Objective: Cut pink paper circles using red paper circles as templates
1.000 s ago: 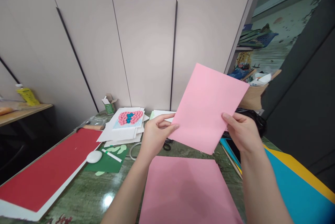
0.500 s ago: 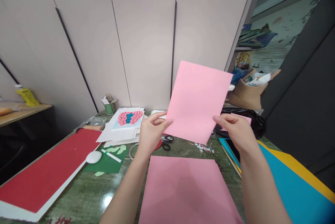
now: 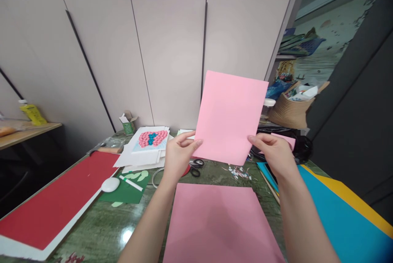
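A pink sheet of paper is held up above the table, slightly tilted. My left hand pinches its lower left edge between thumb and fingers. On the opposite edge, my right hand grips the sheet the same way. Below both hands lies a larger pink sheet, with what looks like another layer under its right edge. Black-handled scissors rest on the table just beyond my left hand, and small paper scraps are scattered under the raised sheet.
Red paper, a white mouse and a marker on green paper lie left. Behind them is a heart picture on white sheets. Blue paper, yellow paper and a black bag are on the right, near a woven basket.
The raised pink sheet has swung a little to the left and turned slightly more upright. My right hand has shifted slightly left with it; my left hand has hardly moved.
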Action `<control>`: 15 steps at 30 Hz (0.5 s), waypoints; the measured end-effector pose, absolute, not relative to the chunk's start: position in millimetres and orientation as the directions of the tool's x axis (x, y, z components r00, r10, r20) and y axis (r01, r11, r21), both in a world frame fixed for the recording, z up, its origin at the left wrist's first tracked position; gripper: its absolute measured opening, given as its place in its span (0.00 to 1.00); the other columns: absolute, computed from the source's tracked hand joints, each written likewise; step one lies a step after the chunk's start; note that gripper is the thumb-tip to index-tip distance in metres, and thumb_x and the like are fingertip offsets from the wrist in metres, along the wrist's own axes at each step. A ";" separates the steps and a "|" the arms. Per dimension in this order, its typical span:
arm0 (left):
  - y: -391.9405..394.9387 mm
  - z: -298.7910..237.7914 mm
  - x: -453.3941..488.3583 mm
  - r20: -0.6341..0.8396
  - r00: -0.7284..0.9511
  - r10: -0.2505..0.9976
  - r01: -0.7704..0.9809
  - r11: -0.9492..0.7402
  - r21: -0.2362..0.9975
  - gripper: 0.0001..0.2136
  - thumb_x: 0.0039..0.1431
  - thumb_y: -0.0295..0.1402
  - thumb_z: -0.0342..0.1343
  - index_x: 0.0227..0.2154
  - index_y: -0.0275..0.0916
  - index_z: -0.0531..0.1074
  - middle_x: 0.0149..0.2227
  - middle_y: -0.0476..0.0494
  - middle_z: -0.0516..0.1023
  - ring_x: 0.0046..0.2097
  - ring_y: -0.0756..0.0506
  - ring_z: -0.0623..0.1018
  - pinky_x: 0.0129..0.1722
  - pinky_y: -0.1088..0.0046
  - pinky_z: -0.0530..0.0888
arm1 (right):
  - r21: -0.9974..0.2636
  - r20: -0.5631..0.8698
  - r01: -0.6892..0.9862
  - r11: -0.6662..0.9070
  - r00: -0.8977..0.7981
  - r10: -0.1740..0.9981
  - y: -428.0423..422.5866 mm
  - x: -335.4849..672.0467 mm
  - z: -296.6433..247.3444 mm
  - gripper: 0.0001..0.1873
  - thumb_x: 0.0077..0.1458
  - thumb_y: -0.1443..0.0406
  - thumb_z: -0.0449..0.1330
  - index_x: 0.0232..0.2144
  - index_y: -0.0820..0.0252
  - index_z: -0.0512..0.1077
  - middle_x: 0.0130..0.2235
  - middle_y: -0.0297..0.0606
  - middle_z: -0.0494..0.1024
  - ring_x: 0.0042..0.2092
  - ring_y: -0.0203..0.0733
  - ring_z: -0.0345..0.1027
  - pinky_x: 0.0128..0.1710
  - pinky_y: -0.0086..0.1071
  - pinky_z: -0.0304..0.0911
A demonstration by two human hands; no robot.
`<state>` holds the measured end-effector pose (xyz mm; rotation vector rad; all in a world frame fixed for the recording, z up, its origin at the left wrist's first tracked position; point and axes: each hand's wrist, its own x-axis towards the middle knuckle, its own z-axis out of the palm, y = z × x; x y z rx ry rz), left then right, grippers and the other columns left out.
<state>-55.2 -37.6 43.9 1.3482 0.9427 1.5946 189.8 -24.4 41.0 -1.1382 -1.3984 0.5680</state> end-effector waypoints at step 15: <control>-35.4 42.5 -55.1 0.366 -0.086 0.927 -0.155 -0.375 0.914 0.18 0.44 0.37 0.62 0.40 0.35 0.74 0.28 0.43 0.80 0.30 0.45 0.78 0.32 0.70 0.74 | -0.870 0.443 0.310 0.384 0.146 0.885 -25.3 192.3 44.2 0.11 0.43 0.57 0.63 0.21 0.59 0.74 0.25 0.34 0.74 0.30 0.40 0.65 0.30 0.30 0.57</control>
